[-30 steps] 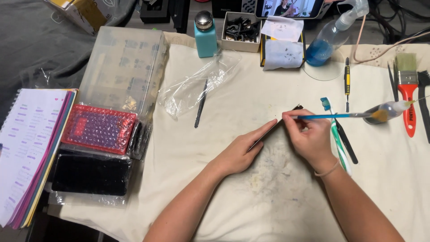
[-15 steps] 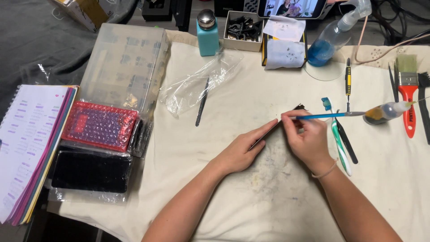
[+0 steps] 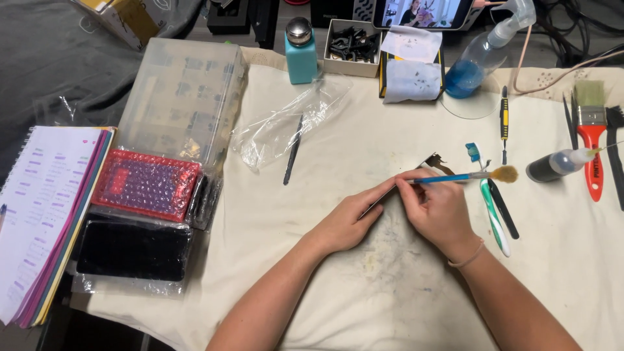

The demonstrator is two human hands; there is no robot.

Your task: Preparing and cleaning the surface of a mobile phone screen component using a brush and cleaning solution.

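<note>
My left hand (image 3: 348, 221) grips a thin flat dark part (image 3: 434, 160), held on edge over the white cloth (image 3: 338, 299); only its far tip with a small metal piece shows past my fingers. My right hand (image 3: 437, 211) touches the same part and holds a small blue-handled paintbrush (image 3: 478, 175) whose tan bristles point right. Both hands meet at the middle of the cloth. A toothbrush (image 3: 489, 201) and a black tool (image 3: 504, 208) lie just right of my right hand.
Left of the cloth: a clear plastic organiser box (image 3: 179, 97), a red bubble-wrapped packet (image 3: 146, 184), a black packet (image 3: 130, 248), a notebook (image 3: 39, 208). At the back stand a teal dispenser bottle (image 3: 300, 49), a blue spray bottle (image 3: 474, 62) and a parts tray (image 3: 351, 45). On the right lie a red brush (image 3: 591, 143) and a small dropper bottle (image 3: 559, 164).
The hands have stayed in nearly the same place with the part and paintbrush; only slight finger shifts show. Nothing else on the cloth has moved.
</note>
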